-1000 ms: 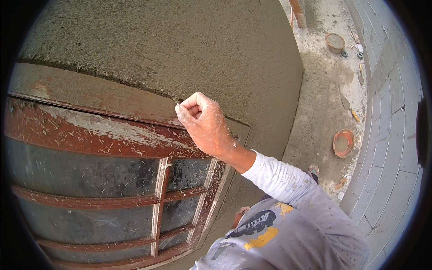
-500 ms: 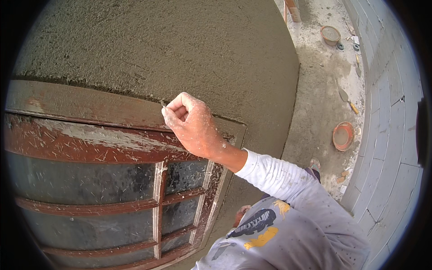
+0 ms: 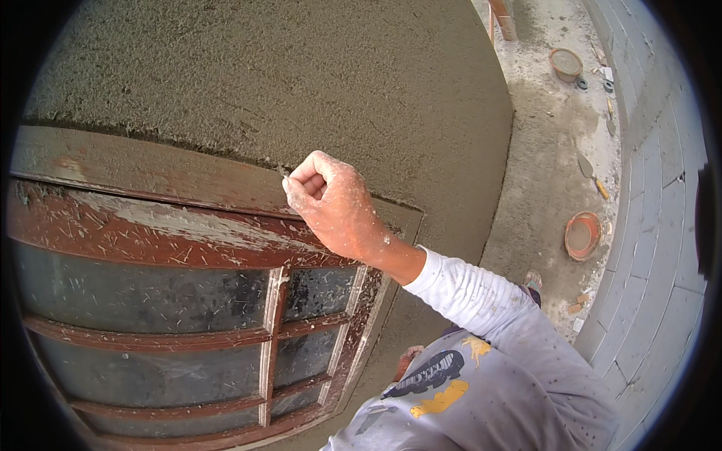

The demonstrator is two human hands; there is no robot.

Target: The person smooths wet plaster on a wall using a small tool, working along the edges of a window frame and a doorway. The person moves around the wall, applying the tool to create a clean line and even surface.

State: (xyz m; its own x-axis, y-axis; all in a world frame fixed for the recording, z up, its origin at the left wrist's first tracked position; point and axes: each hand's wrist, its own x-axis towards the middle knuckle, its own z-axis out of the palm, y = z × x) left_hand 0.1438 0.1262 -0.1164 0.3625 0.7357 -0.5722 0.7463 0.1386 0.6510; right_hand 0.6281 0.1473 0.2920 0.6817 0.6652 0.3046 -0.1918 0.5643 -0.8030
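My right hand (image 3: 335, 203), spattered with pale specks, reaches across to the top of a window frame (image 3: 188, 231). Its thumb and forefinger are pinched together at the line where the wooden frame meets the wet grey plaster (image 3: 316, 83). A tiny greyish bit shows at the fingertips, too small to name. The other fingers are curled in. Low beside my printed grey shirt, part of my left hand (image 3: 408, 359) shows; its fingers are mostly hidden. Red-brown paint on the frame is worn and splashed, and its glass panes (image 3: 143, 301) are dirty.
Along the floor strip at right lie an orange mortar bowl (image 3: 581, 236), another bowl (image 3: 565, 65) farther off, a yellow-handled trowel (image 3: 593, 177) and brick scraps (image 3: 578, 304). A grey block wall (image 3: 654, 248) bounds that side. Wooden legs (image 3: 502, 19) stand at the far end.
The whole view has shifted slightly, so the scene sits a little farther right. My right hand keeps its pinch at about the same spot on the frame's upper edge.
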